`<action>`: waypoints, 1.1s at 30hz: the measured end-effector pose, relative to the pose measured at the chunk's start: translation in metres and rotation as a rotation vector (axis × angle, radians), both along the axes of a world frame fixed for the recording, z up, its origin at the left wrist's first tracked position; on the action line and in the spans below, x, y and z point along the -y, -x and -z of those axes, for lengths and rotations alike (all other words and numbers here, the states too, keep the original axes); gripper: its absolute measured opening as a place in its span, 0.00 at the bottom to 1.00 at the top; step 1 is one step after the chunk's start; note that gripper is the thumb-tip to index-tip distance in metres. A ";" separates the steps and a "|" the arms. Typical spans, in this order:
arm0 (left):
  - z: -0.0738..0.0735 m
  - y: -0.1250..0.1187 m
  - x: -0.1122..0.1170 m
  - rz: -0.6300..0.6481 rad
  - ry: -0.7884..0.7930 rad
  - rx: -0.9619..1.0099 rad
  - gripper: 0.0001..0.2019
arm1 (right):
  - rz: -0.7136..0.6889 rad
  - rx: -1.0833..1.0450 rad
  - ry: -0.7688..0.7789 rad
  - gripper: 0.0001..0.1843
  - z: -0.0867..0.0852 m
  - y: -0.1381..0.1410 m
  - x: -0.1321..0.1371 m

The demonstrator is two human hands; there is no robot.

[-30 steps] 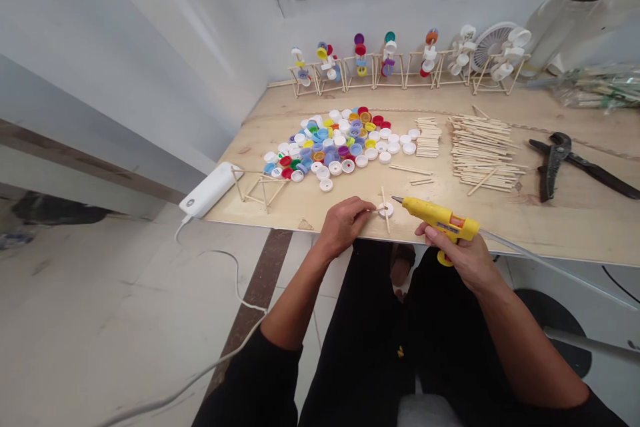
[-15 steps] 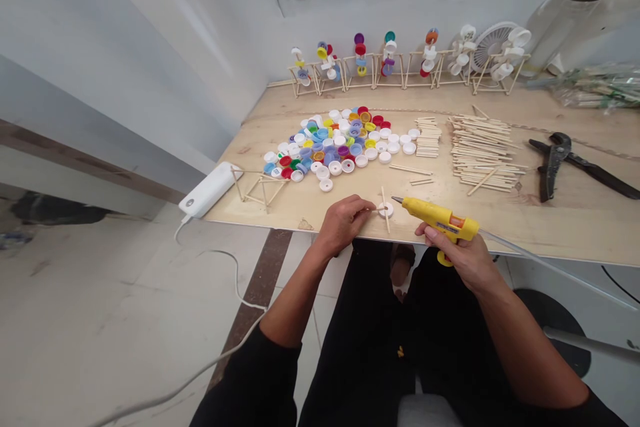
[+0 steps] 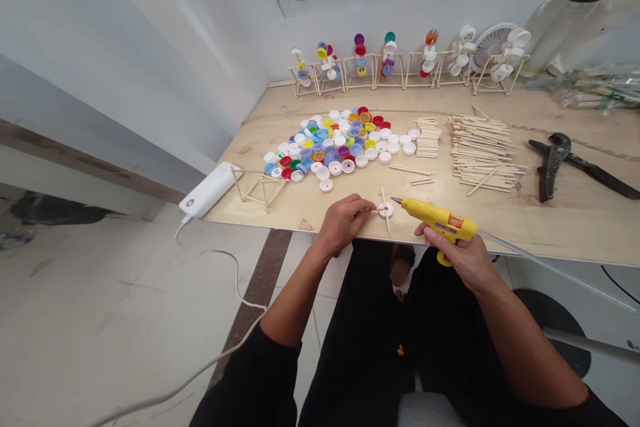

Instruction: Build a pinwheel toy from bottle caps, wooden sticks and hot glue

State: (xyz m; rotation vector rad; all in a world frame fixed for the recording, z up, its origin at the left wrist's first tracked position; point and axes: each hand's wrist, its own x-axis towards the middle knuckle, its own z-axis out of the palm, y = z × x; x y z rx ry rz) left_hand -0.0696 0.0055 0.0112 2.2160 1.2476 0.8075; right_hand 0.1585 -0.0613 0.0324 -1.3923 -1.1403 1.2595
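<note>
Near the table's front edge lies a white bottle cap (image 3: 389,213) with a thin wooden stick (image 3: 383,195) lying across it. My left hand (image 3: 346,219) pinches a second short wooden stick (image 3: 376,208), whose far end meets the cap from the left. My right hand (image 3: 463,253) is wrapped round the handle of a yellow glue gun (image 3: 430,212). The gun's nozzle points left, a short way from the cap and apart from it. A long clear glue stick (image 3: 540,262) runs out of the gun's back.
Coloured bottle caps (image 3: 330,147) are heaped mid-table, beside a small stick pile (image 3: 427,137) and a larger one (image 3: 483,153). Black pliers (image 3: 553,163) lie right. A stick frame (image 3: 257,192) and white power strip (image 3: 213,190) sit left. Finished cap-and-stick models (image 3: 360,67) line the wall.
Almost nothing differs. The glue gun and my right hand have shifted very slightly left; my left hand, the stick and the cap stay in place.
</note>
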 end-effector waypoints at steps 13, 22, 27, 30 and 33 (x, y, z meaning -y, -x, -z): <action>-0.004 -0.002 0.002 -0.006 -0.009 -0.027 0.09 | 0.002 0.003 -0.006 0.19 -0.002 0.001 0.000; 0.000 -0.002 0.002 -0.022 -0.028 -0.056 0.09 | 0.002 0.019 -0.014 0.20 0.000 0.002 0.000; 0.000 -0.004 0.003 -0.023 -0.042 -0.058 0.09 | -0.006 0.059 -0.021 0.22 -0.001 0.003 0.001; -0.003 -0.004 0.007 -0.022 -0.060 -0.066 0.09 | -0.006 0.053 -0.025 0.21 -0.002 0.004 0.002; -0.004 -0.004 0.014 -0.074 -0.094 -0.082 0.10 | 0.003 0.051 -0.019 0.21 -0.001 0.004 0.002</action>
